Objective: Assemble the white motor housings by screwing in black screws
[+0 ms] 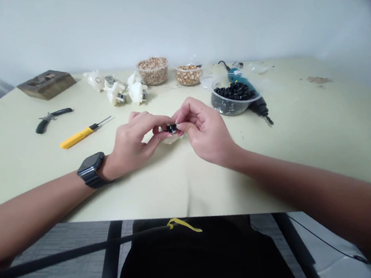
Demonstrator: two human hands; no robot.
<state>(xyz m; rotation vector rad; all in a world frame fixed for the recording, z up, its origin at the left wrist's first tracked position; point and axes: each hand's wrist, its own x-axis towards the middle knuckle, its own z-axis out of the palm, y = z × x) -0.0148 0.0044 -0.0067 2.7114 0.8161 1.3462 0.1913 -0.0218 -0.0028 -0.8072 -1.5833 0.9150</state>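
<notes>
Black component [171, 128]: your left hand [135, 137] and right hand [206, 130] pinching it, fingertips nearly closed.

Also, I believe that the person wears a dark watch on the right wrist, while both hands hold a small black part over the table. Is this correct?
Not quite: the head view shows the dark watch on the left wrist. The rest is right: the left hand and right hand both hold a small black part over the table.
</notes>
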